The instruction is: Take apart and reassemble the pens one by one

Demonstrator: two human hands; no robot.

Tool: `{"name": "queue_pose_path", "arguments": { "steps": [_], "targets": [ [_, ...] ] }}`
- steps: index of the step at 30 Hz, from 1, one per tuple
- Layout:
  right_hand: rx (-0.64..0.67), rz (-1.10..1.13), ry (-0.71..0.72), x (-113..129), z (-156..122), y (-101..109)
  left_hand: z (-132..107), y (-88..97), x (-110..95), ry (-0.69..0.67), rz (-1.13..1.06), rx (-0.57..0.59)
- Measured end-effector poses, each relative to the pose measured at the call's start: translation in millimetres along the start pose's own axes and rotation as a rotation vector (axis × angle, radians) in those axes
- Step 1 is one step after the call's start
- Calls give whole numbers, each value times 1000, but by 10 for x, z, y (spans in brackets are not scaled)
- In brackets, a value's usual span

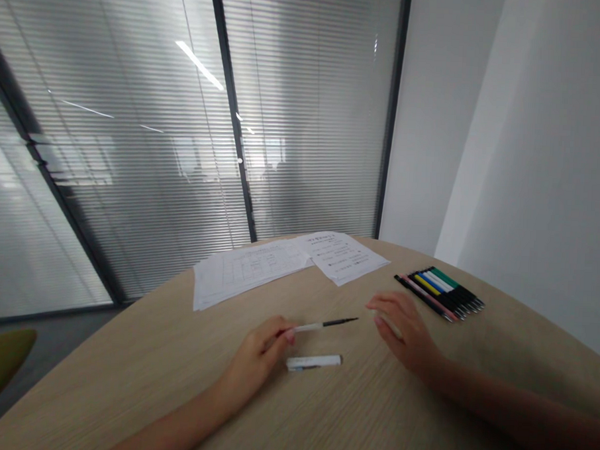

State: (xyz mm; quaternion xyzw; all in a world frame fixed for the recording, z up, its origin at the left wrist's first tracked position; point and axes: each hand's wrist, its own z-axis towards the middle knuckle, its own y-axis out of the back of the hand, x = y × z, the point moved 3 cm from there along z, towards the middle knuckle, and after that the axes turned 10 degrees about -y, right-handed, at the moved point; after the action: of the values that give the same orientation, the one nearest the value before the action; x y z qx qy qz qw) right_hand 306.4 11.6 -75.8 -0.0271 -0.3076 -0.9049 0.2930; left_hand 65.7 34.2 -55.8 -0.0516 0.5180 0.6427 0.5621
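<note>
Pen refill [321,325], just below the centre of the frame, is pinched by the left hand's [265,346] thumb and fingers, dark tip pointing right. Right of centre, the right hand [408,332] curls around a pale, partly hidden piece [390,324]; a white tube [316,362] lies below the refill.

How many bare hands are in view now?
2: the left hand holds a slim pen-like piece; the right hand is near the row of pens.
</note>
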Motion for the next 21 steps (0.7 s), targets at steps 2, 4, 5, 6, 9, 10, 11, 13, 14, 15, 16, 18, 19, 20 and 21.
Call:
{"name": "queue_pose_path", "arguments": {
  "steps": [2, 4, 5, 6, 9, 10, 11, 13, 14, 15, 16, 18, 19, 20, 21],
  "targets": [
    [-53, -46, -89, -85, 21, -26, 22, 23, 56, 107, -64, -64],
    [-55, -63, -163, -178, 31, -83, 32, 37, 108, 204, -130, -117],
    [-43, -58, -193, -222, 32, -117, 33, 40, 129, 244, -160, -136],
    [-26, -45, -221, -262, 31, -150, 33, 41, 145, 278, -184, -149],
    [49, 36, -302, -351, 22, -223, 29, 37, 172, 347, -232, -170],
    [74, 70, -338, -370, 20, -235, 28, 35, 175, 360, -243, -174],
    [97, 104, -379, -384, 18, -240, 28, 33, 177, 370, -253, -177],
    [133, 156, -465, -397, 18, -235, 27, 29, 183, 384, -262, -184],
    [146, 173, -502, -396, 20, -226, 26, 28, 189, 391, -261, -184],
    [157, 185, -530, -391, 25, -217, 25, 27, 197, 396, -257, -183],
    [164, 191, -551, -384, 31, -207, 24, 26, 206, 399, -253, -180],
    [167, 200, -580, -373, 45, -188, 25, 25, 222, 393, -245, -166],
    [166, 208, -593, -371, 51, -182, 26, 25, 228, 388, -241, -161],
    [166, 218, -611, -374, 53, -179, 27, 25, 232, 385, -235, -159],
    [164, 231, -631, -381, 53, -178, 27, 26, 234, 386, -226, -160]
  ]
}}
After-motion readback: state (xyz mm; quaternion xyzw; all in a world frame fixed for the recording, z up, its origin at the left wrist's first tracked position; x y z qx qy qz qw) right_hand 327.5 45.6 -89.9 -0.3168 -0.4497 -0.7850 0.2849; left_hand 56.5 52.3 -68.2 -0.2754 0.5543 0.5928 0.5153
